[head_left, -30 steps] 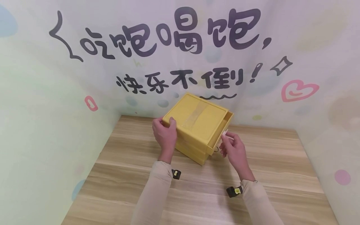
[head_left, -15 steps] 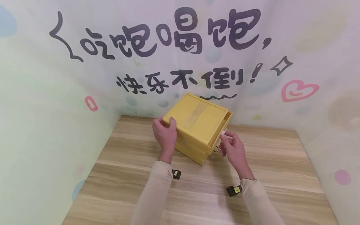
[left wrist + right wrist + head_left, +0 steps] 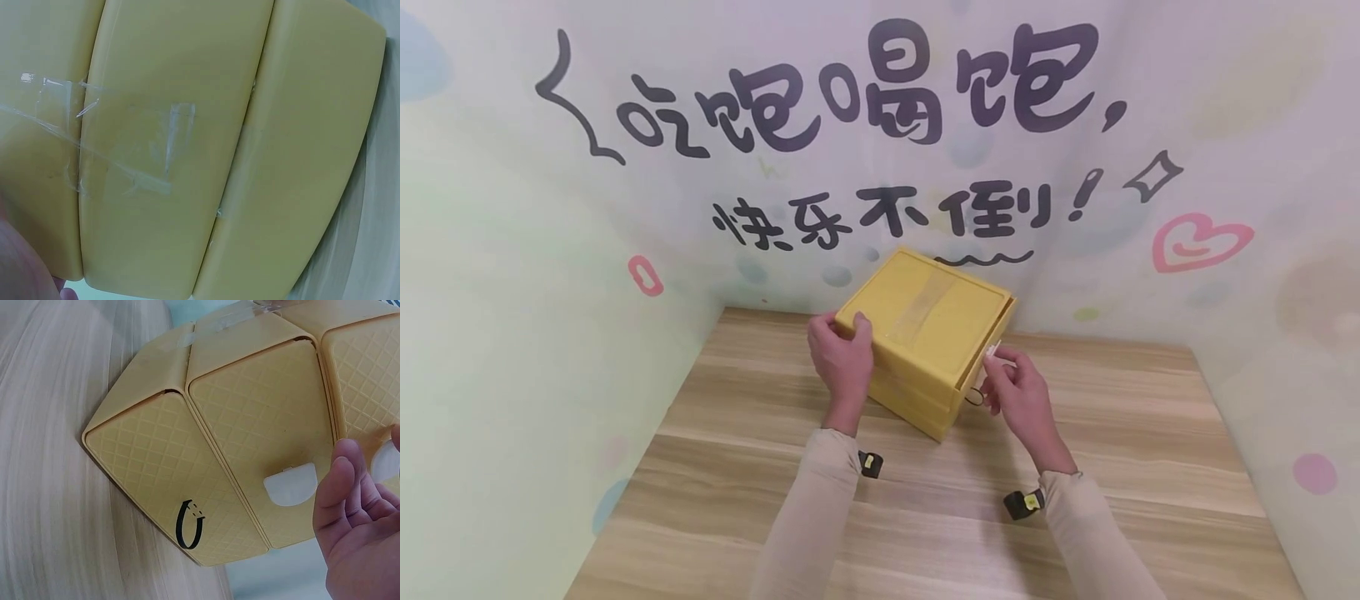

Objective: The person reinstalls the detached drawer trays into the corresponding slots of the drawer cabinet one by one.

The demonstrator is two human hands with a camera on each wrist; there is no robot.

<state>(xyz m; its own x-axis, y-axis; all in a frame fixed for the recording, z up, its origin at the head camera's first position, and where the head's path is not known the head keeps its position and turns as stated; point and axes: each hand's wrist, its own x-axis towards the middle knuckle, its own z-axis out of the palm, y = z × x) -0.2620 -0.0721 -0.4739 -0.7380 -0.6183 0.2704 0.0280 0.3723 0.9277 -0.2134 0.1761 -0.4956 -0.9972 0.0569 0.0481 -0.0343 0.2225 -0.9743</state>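
Note:
A yellow three-tier drawer cabinet (image 3: pixel 917 333) stands turned at an angle near the back of the table. My left hand (image 3: pixel 842 354) grips its left corner, thumb on the top and fingers down the side. At the front, my right hand (image 3: pixel 1018 387) pinches the white handle (image 3: pixel 386 461) of the top drawer (image 3: pixel 365 375). That drawer sits almost flush, with a thin gap along the lid. Below it, the middle drawer bears another white handle (image 3: pixel 292 485), and the lowest drawer has a black loop pull (image 3: pixel 181 528); both are pushed in.
Clear tape (image 3: pixel 917 304) runs across the cabinet's top, and more tape (image 3: pixel 150 150) crosses its side. The wood-grain table (image 3: pixel 925 533) reaches a printed wall sheet (image 3: pixel 760 175) close behind the cabinet. Black camera straps (image 3: pixel 1022 504) sit at both wrists.
The top drawer has slid inward from partly pulled out to nearly flush, my right hand moving left with its handle. My left hand has kept its grip on the corner.

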